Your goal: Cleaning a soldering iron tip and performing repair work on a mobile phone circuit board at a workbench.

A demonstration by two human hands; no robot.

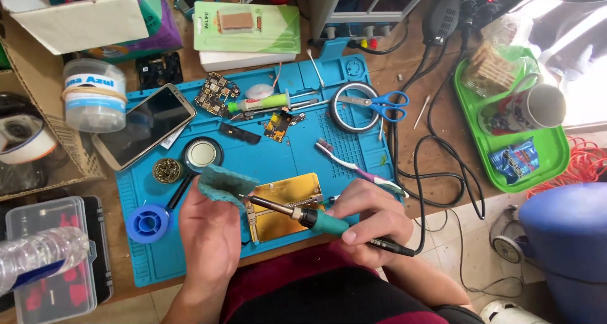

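Right hand (pixel 370 220) grips the stiff, hot-tipped soldering iron (pixel 303 215) by its handle; left hand (pixel 212 226) pinches a soft, probably damp sponge (pixel 224 183) near the mat's (pixel 297 159) front edge.

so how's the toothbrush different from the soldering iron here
The toothbrush lies loose on the blue mat, untouched; the soldering iron is held in the right hand, its tip against the green sponge in the left hand. The toothbrush is pale with pink bristles and no cord; the iron has a teal handle, a dark metal tip and a black cable. Both are long, slim tools.
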